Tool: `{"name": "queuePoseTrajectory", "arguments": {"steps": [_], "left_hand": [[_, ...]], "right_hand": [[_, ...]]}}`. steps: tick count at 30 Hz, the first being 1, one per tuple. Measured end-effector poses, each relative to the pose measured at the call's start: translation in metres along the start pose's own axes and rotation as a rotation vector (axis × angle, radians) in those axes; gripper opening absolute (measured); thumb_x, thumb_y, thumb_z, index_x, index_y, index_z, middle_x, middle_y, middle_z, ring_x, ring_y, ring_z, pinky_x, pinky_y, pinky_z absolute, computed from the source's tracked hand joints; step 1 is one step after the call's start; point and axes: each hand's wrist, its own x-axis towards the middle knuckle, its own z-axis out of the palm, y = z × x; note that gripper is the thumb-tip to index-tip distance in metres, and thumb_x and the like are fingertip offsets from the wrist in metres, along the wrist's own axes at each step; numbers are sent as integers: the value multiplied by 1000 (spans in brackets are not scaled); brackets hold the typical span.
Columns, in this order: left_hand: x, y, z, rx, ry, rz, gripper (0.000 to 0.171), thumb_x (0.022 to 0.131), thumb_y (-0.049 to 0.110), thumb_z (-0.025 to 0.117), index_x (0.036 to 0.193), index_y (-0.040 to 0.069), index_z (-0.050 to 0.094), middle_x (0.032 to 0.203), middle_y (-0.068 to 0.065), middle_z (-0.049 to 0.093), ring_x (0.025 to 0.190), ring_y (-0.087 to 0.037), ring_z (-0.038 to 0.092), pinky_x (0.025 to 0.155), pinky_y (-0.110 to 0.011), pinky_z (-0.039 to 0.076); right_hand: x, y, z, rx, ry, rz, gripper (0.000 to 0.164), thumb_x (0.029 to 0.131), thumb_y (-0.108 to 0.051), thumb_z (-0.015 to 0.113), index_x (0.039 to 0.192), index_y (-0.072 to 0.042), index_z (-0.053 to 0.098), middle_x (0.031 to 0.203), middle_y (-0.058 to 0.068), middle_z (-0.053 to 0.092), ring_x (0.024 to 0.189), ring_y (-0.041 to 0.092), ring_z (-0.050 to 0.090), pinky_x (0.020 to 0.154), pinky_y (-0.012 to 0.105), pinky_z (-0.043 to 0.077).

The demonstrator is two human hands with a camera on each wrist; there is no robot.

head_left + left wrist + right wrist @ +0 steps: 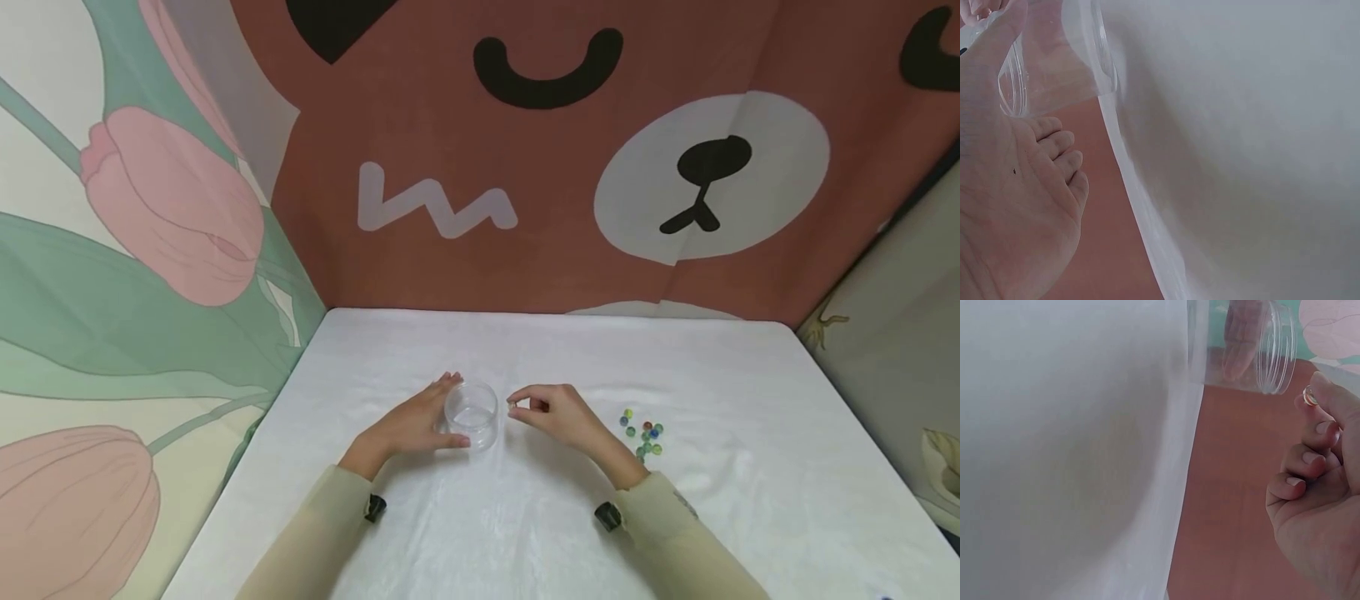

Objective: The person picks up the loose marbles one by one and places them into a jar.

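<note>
A clear plastic jar (pixel 471 417) with a threaded rim stands upright on the white-covered table, mouth up. My left hand (pixel 420 421) holds it from the left, thumb at its near side and fingers at its far side. In the right wrist view, the left fingers show through the wall of the jar (pixel 1244 347). Just right of the rim, my right hand (pixel 562 414) pinches a small glass marble (pixel 1310 395) with orange and white in it between thumb and forefinger. The other right fingers are curled in. Nothing shows inside the jar.
Several loose glass marbles (pixel 647 432), green, yellow, blue and red, lie to the right of my right hand on the white tablecloth (pixel 487 533). A brown bear-print curtain (pixel 450 275) hangs behind the table's far edge, and a tulip-print one (pixel 172 208) at the left.
</note>
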Motion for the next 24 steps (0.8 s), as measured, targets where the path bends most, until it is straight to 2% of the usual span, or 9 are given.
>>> {"name": "queuePoseTrajectory", "arguments": {"steps": [5, 12, 17, 24], "left_hand": [[0, -1, 0, -10, -6, -3, 112, 83, 69, 70, 164, 16, 14, 171, -1, 12, 156, -18, 10, 124, -48, 24], [2, -2, -2, -11, 0, 8, 112, 83, 69, 70, 164, 13, 16, 170, -4, 13, 156, -20, 11, 123, -49, 25], [2, -2, -4, -9, -9, 0, 112, 82, 69, 70, 164, 16, 15, 171, -3, 12, 156, -18, 10, 123, -47, 25], [4, -4, 1, -12, -4, 4, 112, 82, 70, 70, 164, 15, 15, 171, -5, 12, 156, -18, 9, 123, -48, 24]], "right_hand": [[5, -5, 4, 20, 3, 10, 22, 93, -28, 75, 109, -14, 78, 63, -9, 55, 55, 5, 45, 49, 21, 40], [15, -8, 9, 34, 26, 6, 24, 93, -27, 76, 110, -11, 78, 62, -9, 53, 55, 6, 44, 50, 22, 38], [22, -10, 15, 45, 52, 3, 21, 92, -26, 77, 107, -12, 79, 64, -8, 51, 58, 7, 44, 54, 22, 39], [31, -15, 25, 9, 85, -9, 19, 89, -23, 79, 105, -13, 80, 69, -8, 49, 65, 8, 44, 58, 21, 38]]}}
